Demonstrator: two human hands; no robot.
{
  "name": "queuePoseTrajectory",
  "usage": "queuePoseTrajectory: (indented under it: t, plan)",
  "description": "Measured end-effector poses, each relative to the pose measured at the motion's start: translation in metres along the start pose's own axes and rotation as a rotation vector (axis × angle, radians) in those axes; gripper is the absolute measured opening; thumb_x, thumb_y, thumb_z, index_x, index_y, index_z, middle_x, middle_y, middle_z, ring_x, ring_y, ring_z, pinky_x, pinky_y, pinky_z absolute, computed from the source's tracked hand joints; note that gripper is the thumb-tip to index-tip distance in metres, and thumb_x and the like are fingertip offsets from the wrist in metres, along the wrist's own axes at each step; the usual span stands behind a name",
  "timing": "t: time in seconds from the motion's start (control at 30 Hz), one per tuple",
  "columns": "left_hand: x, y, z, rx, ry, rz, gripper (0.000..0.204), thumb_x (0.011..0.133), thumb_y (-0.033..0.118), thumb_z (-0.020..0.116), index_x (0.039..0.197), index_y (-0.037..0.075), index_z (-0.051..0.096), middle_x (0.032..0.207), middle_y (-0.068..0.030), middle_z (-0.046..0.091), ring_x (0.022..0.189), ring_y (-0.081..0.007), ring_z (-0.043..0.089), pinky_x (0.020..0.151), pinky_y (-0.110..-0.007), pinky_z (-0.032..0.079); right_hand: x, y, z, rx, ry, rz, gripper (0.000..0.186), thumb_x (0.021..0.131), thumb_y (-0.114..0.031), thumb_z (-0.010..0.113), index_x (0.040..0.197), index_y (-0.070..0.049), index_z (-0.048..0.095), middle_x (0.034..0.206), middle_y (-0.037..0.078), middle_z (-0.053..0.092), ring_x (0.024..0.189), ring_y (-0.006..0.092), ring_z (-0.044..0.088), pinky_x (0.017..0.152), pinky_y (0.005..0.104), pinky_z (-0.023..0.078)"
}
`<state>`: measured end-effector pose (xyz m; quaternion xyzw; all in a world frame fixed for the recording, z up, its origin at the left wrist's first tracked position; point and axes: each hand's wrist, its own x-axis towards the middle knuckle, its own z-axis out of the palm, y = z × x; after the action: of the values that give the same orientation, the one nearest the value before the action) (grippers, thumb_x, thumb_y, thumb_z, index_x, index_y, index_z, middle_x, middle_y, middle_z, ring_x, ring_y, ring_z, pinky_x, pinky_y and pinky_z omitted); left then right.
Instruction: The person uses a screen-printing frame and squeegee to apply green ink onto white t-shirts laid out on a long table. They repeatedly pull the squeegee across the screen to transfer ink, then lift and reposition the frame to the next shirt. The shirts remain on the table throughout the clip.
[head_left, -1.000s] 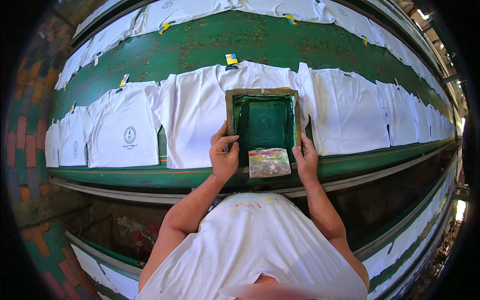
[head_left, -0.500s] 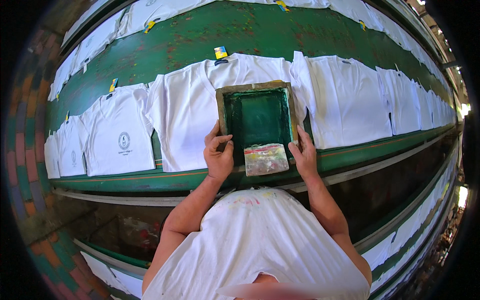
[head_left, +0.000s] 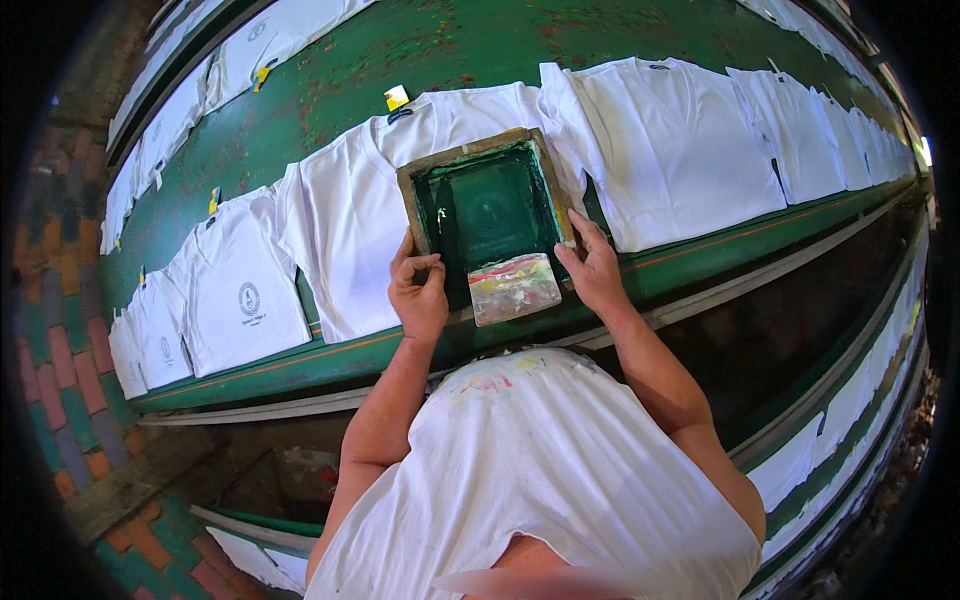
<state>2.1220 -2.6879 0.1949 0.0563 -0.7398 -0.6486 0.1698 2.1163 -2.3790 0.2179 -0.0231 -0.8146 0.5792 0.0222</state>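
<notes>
A wooden screen-printing frame [head_left: 467,151] with dark green mesh lies over the lower right part of a white T-shirt [head_left: 345,220]. A faint round design shows in the mesh. My left hand [head_left: 418,293] is closed at the frame's lower left side, fingers curled and thumb against them. My right hand [head_left: 590,265] grips the frame's right side near its lower corner. Between my hands, a paint-stained squeegee or flat board [head_left: 515,290] rests at the near end of the frame; neither hand visibly holds it. The frame hides part of the shirt.
Left of the frame lies a white T-shirt with a round dark print [head_left: 235,280]. Plain white shirts [head_left: 690,150] continue to the right. They lie along a long green table [head_left: 480,60], with another row beyond. Behind me is another shirt-covered table [head_left: 800,470].
The view has swung and tilted, so the table and shirts slant more. The frame and both hands appear further left and higher; both hands keep their hold on it.
</notes>
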Motion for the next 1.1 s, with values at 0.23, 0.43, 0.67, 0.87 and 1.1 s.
queuePoseTrajectory:
  t: [0.23, 0.43, 0.67, 0.87, 1.1]
  plan:
    - [0.004, 0.006, -0.003, -0.033, -0.010, -0.037, 0.031, 0.095, -0.007, 0.077, 0.125, 0.000, 0.078, 0.165, -0.0247, 0.061, 0.146, -0.0324, 0.064, 0.118, -0.040, 0.053, -0.002, -0.033, -0.015, -0.305, 0.123, -0.326, 0.055, 0.101, -0.014, 0.078, 0.152, 0.000, 0.065, 0.147, 0.022, 0.070, 0.136, 0.0419, 0.064, 0.118, 0.0495, 0.050]
    - [0.074, 0.032, -0.037, 0.586, -0.255, 0.248, 0.068, 0.090, 0.000, 0.084, 0.155, 0.009, 0.066, 0.163, -0.0231, 0.060, 0.144, -0.0428, 0.062, 0.119, -0.051, 0.054, -0.041, -0.082, -0.015, -0.449, -0.322, -0.675, 0.053, 0.092, -0.014, 0.087, 0.142, -0.004, 0.073, 0.140, 0.018, 0.073, 0.132, 0.0391, 0.066, 0.116, 0.0503, 0.051]
    - [0.169, 0.083, -0.029, 1.103, -0.775, 0.419, 0.104, 0.074, 0.022, 0.101, 0.168, 0.023, 0.056, 0.161, -0.0227, 0.062, 0.147, -0.0498, 0.056, 0.122, -0.058, 0.048, -0.033, -0.106, 0.015, -0.743, -0.313, -0.815, 0.040, 0.085, -0.004, 0.076, 0.124, -0.006, 0.077, 0.115, 0.015, 0.075, 0.114, 0.0352, 0.070, 0.101, 0.0489, 0.055]
    - [0.177, 0.093, -0.008, 1.257, -0.858, 0.355, 0.110, 0.067, 0.024, 0.105, 0.167, 0.025, 0.058, 0.142, -0.0146, 0.073, 0.139, -0.0407, 0.065, 0.110, -0.056, 0.055, -0.018, -0.118, 0.027, -0.878, -0.371, -0.698, 0.034, 0.084, 0.000, 0.071, 0.117, -0.006, 0.078, 0.109, 0.014, 0.076, 0.106, 0.0352, 0.070, 0.096, 0.0489, 0.057]
    - [0.174, 0.092, -0.001, 1.261, -0.797, 0.298, 0.103, 0.067, 0.024, 0.106, 0.161, 0.028, 0.063, 0.143, -0.0128, 0.073, 0.135, -0.0386, 0.069, 0.107, -0.057, 0.058, 0.028, -0.145, 0.018, -0.834, -0.672, -0.384, 0.033, 0.091, 0.006, 0.065, 0.119, -0.005, 0.079, 0.114, 0.018, 0.075, 0.116, 0.0418, 0.070, 0.102, 0.0516, 0.057]
